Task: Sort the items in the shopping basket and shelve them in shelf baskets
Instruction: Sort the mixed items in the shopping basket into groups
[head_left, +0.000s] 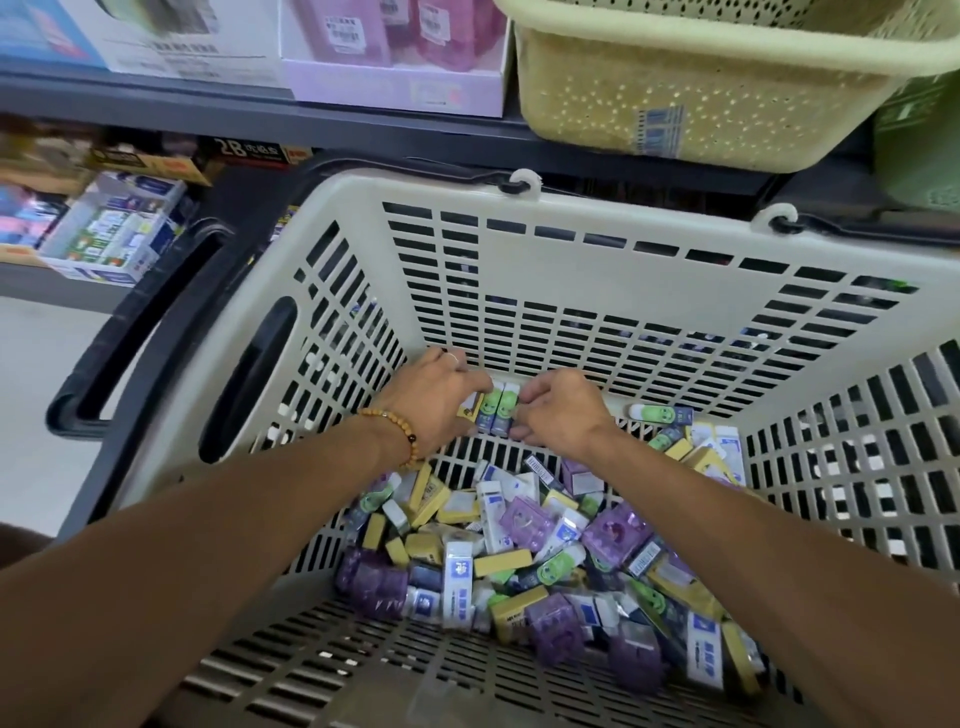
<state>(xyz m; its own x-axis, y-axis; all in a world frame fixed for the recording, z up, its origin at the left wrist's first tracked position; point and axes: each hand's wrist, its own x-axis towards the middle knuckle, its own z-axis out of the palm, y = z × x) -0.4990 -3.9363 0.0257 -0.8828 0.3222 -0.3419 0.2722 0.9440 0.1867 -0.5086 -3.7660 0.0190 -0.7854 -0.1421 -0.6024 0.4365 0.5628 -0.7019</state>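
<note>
A big beige shopping basket fills the view. Its floor holds a heap of small packs: purple, yellow, and white-and-blue ones, plus several with a green face. Near the basket's far wall both hands meet over a small stack of green-face erasers. My left hand, with a bead bracelet at the wrist, grips the stack from the left, a yellow pack showing under its fingers. From the right, the curled fingers of my right hand pinch the same stack.
A yellow perforated shelf basket sits on the shelf above right. Purple and white boxes stand on the shelf at upper left. A lower shelf at left carries an open carton of small boxes. The shopping basket's black handle hangs at left.
</note>
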